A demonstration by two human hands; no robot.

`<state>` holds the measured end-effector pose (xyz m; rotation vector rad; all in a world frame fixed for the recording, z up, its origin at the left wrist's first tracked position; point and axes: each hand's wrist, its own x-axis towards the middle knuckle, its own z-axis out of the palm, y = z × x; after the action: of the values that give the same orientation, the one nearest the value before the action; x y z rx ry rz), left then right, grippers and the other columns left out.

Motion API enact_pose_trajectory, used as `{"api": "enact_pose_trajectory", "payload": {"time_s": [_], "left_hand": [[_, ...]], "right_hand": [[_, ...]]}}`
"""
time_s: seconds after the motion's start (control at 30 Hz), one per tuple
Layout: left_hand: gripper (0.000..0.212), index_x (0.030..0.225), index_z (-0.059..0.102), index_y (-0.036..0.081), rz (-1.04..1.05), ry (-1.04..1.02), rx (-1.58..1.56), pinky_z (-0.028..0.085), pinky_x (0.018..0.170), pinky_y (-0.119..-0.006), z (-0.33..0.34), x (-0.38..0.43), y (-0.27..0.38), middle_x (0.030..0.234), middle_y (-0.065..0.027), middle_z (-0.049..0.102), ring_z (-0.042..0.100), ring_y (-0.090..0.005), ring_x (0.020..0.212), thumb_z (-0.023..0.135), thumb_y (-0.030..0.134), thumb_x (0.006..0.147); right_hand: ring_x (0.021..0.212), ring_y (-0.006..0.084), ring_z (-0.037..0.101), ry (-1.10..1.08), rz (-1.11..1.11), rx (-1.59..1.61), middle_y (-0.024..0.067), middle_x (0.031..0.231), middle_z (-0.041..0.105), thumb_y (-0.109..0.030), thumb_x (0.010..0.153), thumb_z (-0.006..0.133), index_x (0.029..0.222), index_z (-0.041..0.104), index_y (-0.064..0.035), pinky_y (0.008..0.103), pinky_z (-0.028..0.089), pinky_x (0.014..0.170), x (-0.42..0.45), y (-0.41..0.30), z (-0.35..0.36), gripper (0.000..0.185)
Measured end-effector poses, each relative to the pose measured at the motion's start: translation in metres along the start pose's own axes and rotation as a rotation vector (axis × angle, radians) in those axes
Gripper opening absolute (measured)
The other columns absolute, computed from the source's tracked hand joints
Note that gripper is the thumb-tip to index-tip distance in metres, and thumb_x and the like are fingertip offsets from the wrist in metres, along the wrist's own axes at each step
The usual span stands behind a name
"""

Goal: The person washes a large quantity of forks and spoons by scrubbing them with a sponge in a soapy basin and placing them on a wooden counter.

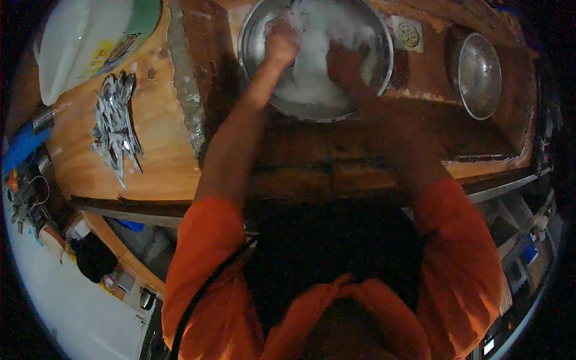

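Note:
A wide metal basin [310, 110] of whitish, foamy water [310, 49] stands before me in a brown tiled sink. Over its left side, my left hand [282, 45] is curled, and foam hides part of it. My right hand [344, 63] reaches down into the right side of the basin, dark and blurred. Neither hand clearly shows whether something is held. On the counter to the left lies a pile of metal cutlery [114, 121], apart from both hands.
Right of the basin is a pale square with a round perforated disc [408, 35], apparently a drain grate. A metal bowl [480, 76] rests tilted in the sink's right side. A translucent plastic container [99, 40] occupies the far left. A rough raised edge [186, 85] separates counter and sink.

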<state>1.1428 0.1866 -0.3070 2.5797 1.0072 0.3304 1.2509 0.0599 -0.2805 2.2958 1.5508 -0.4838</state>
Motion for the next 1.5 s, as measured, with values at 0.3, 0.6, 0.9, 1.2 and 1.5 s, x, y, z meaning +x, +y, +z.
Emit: {"api": "enact_pose_trajectory", "payload": {"time_s": [0.3,0.6,0.9,1.2,1.5], "left_hand": [[0.015,0.093,0.052,0.006,-0.473,-0.276,-1.647,0.043,0.043,-0.032,-0.086,0.007,0.066,0.073,-0.0126,0.056,0.055,-0.0233,0.054,0.052,0.015,0.081],[0.012,0.089,0.052,0.002,-0.307,-0.262,-1.673,0.044,0.045,-0.033,-0.156,0.008,0.118,0.067,-0.0076,0.053,0.053,-0.0208,0.054,0.052,0.005,0.077],[0.015,0.086,0.052,-0.002,-0.006,-0.27,-1.603,0.044,0.046,-0.033,-0.208,0.007,0.139,0.063,-0.0093,0.053,0.052,-0.0216,0.052,0.055,0.007,0.074],[0.02,0.084,0.055,0.0,0.144,0.075,-0.977,0.043,0.051,-0.03,-0.211,0.007,0.171,0.068,-0.0089,0.057,0.054,-0.0182,0.058,0.06,0.013,0.071],[0.042,0.102,0.055,0.002,0.32,-0.032,-0.618,0.042,0.079,-0.037,-0.172,0.033,0.146,0.103,-0.0159,0.057,0.054,-0.0307,0.092,0.05,0.036,0.077]], "right_hand": [[0.091,0.034,0.056,0.367,-0.169,0.71,0.0156,0.095,0.059,-0.031,0.077,0.052,0.103,0.054,-0.0077,0.0464,0.041,0.08,0.018,0.073,-0.027,0.035],[0.081,0.024,0.059,0.977,-0.337,0.371,0.0098,0.085,0.061,-0.022,0.069,0.058,0.087,0.061,-0.0148,0.0429,0.044,0.069,-0.064,0.047,-0.168,0.02],[0.077,0.0178,0.053,1.003,-0.335,1.418,0.0111,0.087,0.055,-0.036,0.075,0.062,0.102,0.048,0.0,0.0311,0.044,0.066,-0.056,0.065,-0.227,0.048],[0.07,0.0164,0.054,0.804,-0.636,1.022,0.0059,0.075,0.057,-0.022,0.066,0.07,0.083,0.055,-0.0013,0.0294,0.044,0.063,-0.098,0.054,-0.289,0.031],[0.067,0.0216,0.054,0.546,-1.248,0.985,0.0071,0.077,0.056,-0.023,0.073,0.056,0.079,0.058,-0.0077,0.0321,0.044,0.059,-0.047,0.024,-0.325,0.016]]}}
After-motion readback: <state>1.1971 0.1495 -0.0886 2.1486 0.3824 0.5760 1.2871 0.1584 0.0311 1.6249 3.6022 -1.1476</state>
